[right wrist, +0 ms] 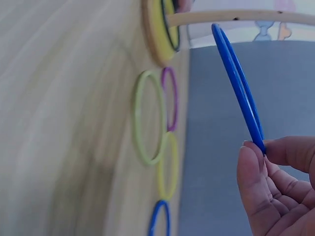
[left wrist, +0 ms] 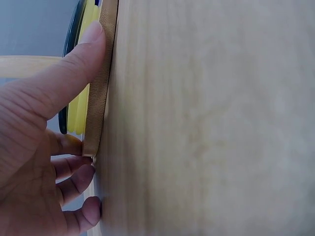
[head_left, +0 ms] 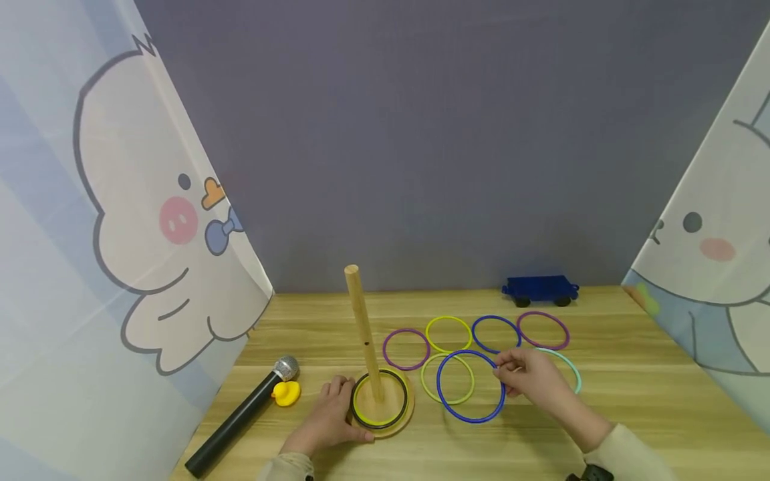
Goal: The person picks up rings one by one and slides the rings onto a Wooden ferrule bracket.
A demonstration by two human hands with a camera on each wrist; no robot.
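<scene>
A wooden peg (head_left: 363, 332) stands on a round wooden base (head_left: 402, 414) with a black ring and a yellow ring (head_left: 361, 417) lying round it. My left hand (head_left: 329, 417) grips the base's left edge (left wrist: 100, 93), thumb along the rim and fingers curled under it. My right hand (head_left: 529, 375) pinches a large blue ring (head_left: 470, 386) by its right side and holds it lifted off the table (right wrist: 237, 81). Purple (head_left: 406, 349), yellow-green (head_left: 448, 333), blue (head_left: 496, 333), purple (head_left: 543, 330), light green (head_left: 446, 378) and teal (head_left: 571, 369) rings lie flat nearby.
A black microphone (head_left: 240, 414) and a yellow rubber duck (head_left: 286, 393) lie left of the base. A blue toy wagon (head_left: 540, 290) stands at the table's back edge. Printed curtains hang on both sides.
</scene>
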